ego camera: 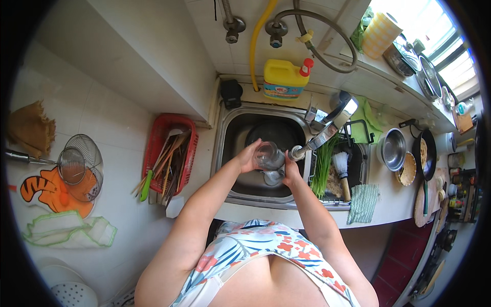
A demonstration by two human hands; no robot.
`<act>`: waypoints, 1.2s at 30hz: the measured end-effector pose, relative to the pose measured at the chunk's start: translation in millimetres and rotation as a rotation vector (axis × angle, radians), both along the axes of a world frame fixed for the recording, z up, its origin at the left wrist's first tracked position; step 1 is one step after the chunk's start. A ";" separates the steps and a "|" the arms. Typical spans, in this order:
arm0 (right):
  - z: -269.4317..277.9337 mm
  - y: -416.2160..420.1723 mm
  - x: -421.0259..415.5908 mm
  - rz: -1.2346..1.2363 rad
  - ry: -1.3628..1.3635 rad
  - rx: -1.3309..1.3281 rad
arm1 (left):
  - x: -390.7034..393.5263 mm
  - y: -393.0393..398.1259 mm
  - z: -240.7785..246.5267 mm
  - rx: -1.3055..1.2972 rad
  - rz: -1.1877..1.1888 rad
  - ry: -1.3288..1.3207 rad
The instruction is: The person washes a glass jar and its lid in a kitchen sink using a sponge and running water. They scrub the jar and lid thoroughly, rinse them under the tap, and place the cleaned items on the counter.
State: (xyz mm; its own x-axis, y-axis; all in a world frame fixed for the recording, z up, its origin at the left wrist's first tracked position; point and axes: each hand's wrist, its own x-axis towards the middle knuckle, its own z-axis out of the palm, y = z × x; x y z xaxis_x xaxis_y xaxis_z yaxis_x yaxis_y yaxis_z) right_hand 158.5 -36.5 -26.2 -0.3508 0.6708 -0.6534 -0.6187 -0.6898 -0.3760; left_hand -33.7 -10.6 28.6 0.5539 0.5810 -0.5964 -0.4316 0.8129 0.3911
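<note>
Over the left basin of a stainless steel sink (226, 184), my left hand (250, 157) grips a clear glass jar (269, 155) from its left side. My right hand (291, 169) is at the right of the jar, beside the faucet's spout end (296, 152). Just below the jar is a second clear or greyish item (273, 177), near my right fingers; whether that hand holds it is unclear. A dark round pan (264, 128) lies in the basin beneath. Whether water runs is not plain.
A red plastic basket (187, 169) of chopsticks and utensils stands left of the sink. A yellow jug (285, 78) is behind it. Green stalks (324, 165) and a white-bristled brush (340, 164) lie over the right basin. Farther right are a steel bowl (392, 149) and a frying pan (425, 153).
</note>
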 end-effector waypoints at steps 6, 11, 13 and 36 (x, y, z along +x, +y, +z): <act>38.2 1.9 -4.4 -0.012 -0.094 -0.059 | -4.4 -3.7 4.0 0.029 -0.022 -0.061; 0.9 4.0 -3.6 -0.038 -0.359 0.113 | 5.7 -3.5 -5.9 0.129 -0.011 0.073; 9.7 -2.1 -7.9 0.006 -0.474 0.193 | 11.1 -4.9 -5.9 0.156 0.077 0.058; 56.4 -36.6 -37.9 0.124 -1.058 0.732 | 13.3 -8.0 -42.4 0.373 0.716 0.981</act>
State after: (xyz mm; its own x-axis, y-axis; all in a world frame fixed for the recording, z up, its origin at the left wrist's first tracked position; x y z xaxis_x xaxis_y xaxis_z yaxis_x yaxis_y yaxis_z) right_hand 120.6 -73.1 30.2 0.0232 0.9889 -0.1467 0.2623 -0.1476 -0.9536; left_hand -20.4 -18.6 -13.9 -0.5321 0.7867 -0.3130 -0.1279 0.2907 0.9482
